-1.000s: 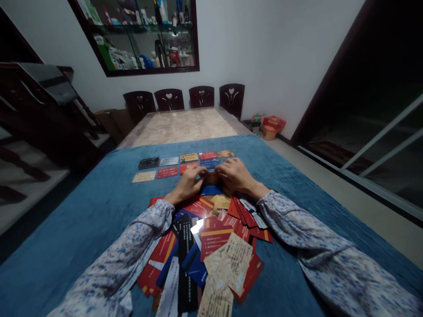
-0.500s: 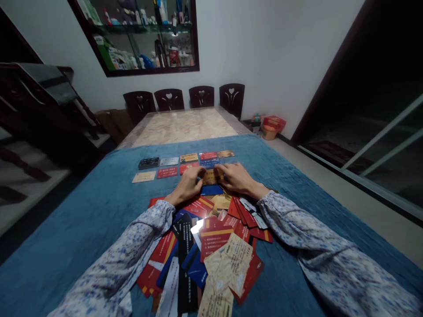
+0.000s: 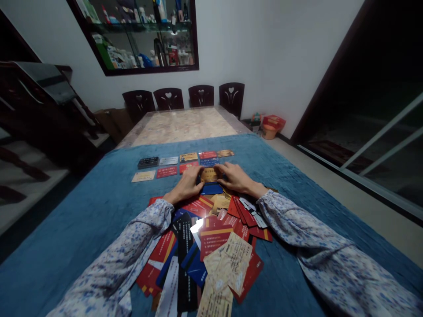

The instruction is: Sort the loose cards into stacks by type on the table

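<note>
At frame centre, my left hand (image 3: 187,182) and right hand (image 3: 236,178) pinch the gold card (image 3: 210,175) by opposite ends between thumbs and fingers; uneven pressure could skew or drop it, and a low sleeve (image 3: 132,246) could snag the pile (image 3: 213,243) at lower centre.
</note>
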Action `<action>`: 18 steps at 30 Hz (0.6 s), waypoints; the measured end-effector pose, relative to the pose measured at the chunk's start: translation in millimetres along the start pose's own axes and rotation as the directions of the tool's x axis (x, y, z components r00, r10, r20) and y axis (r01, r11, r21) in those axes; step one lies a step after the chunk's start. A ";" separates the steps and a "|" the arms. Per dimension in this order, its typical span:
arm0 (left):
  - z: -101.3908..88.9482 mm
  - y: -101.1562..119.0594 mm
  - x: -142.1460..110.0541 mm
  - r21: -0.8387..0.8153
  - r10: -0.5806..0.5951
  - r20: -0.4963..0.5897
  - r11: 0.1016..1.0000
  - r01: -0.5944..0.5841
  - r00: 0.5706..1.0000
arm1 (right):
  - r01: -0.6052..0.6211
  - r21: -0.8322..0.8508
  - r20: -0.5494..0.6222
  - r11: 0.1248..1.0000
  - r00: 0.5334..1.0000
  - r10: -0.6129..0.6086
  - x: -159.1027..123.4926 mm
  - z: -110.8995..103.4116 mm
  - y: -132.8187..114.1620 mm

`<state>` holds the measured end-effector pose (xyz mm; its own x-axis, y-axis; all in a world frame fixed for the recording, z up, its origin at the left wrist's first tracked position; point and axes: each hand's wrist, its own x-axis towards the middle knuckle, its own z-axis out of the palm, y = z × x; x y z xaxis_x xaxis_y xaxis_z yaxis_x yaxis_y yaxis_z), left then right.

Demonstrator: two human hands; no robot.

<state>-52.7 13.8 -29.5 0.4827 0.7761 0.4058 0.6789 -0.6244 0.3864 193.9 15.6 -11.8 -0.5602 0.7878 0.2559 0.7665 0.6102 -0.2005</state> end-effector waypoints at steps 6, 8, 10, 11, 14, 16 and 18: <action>1.5 -4.0 0.1 -0.014 0.005 0.007 1.000 -0.005 1.000 | 0.021 -0.009 -0.020 1.000 1.000 -0.022 0.1 1.6 5.2; 2.1 -5.3 0.2 -0.013 0.000 0.004 1.000 0.000 1.000 | 0.022 -0.003 -0.018 1.000 1.000 -0.022 0.2 1.7 7.1; 2.5 -6.3 0.4 -0.011 0.000 0.002 1.000 0.000 1.000 | 0.029 0.014 -0.022 0.999 0.999 -0.029 0.6 2.3 9.7; 2.6 -6.7 0.5 -0.011 0.003 0.002 1.000 -0.003 1.000 | 0.038 0.028 -0.028 0.999 0.999 -0.037 0.9 2.9 11.3; 2.4 -7.5 0.8 -0.010 0.014 0.005 1.000 -0.014 1.000 | 0.074 0.085 -0.056 0.994 0.996 -0.069 2.0 6.0 16.8; 2.1 -7.8 0.8 -0.006 0.019 0.011 1.000 -0.018 1.000 | 0.094 0.122 -0.070 0.988 0.994 -0.086 2.9 8.3 20.4; 1.7 -8.1 0.6 -0.004 0.025 0.016 1.000 -0.025 1.000 | 0.109 0.152 -0.080 0.982 0.992 -0.097 3.3 9.9 23.4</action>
<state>-57.0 19.5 -33.8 0.5082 0.7614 0.4025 0.6642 -0.6440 0.3796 206.9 33.3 -25.0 -0.6053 0.7154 0.3489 0.6445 0.6978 -0.3127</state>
